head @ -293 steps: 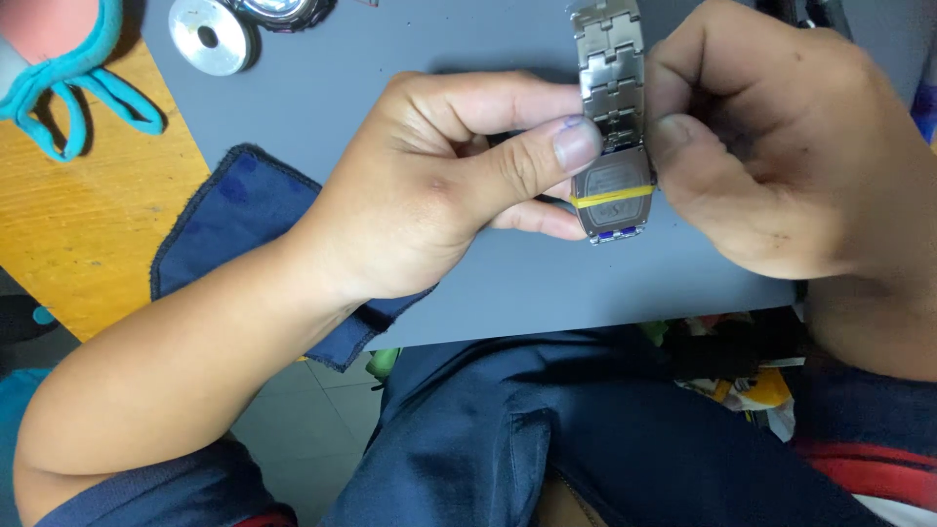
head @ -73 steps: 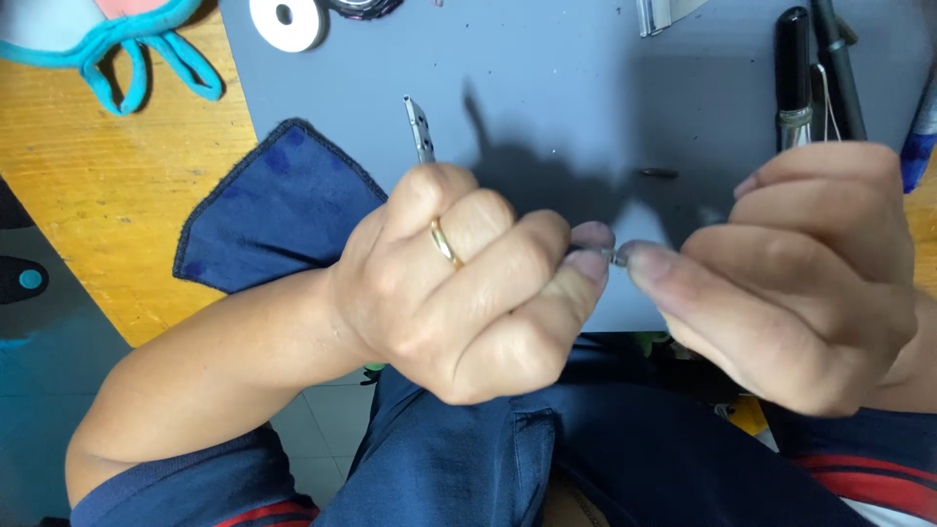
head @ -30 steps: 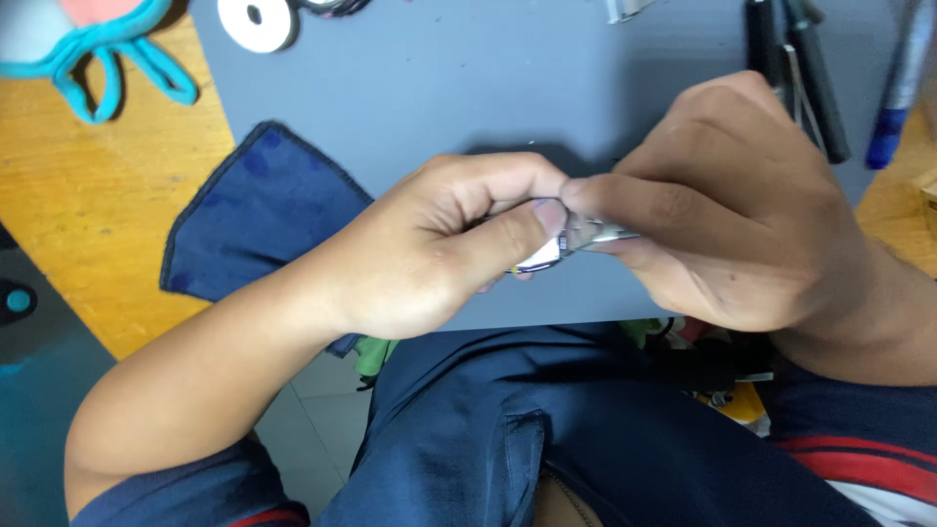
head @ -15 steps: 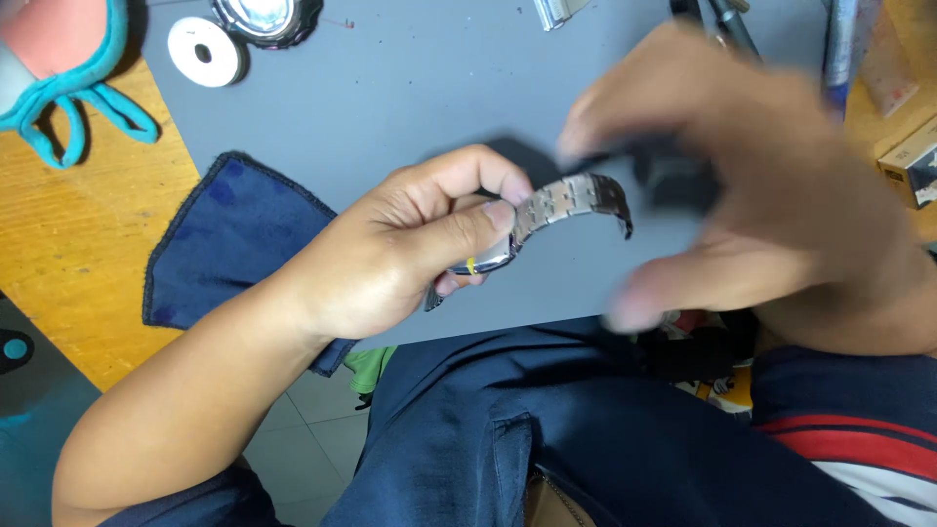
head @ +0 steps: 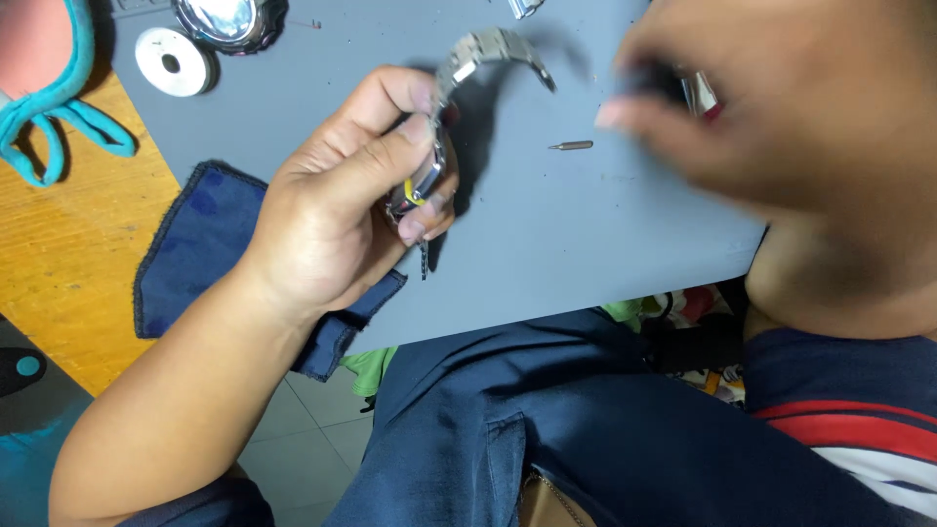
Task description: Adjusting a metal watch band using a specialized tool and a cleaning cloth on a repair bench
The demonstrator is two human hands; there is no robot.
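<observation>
Left hand fingers curled, pinching metal watch at case, above front part of grey counter. Steel bracelet arches up and right from fist. Right hand blurred, raised to right of watch; fingers' state cannot tell. Small metal pin lies on counter between both hands. Blue cloth under left wrist. White disc and round watch part at far left corner.

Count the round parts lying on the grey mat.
2, both at the mat's top left: a white disc with a centre hole, and a round metal watch case beside it, cut by the frame edge.
</observation>
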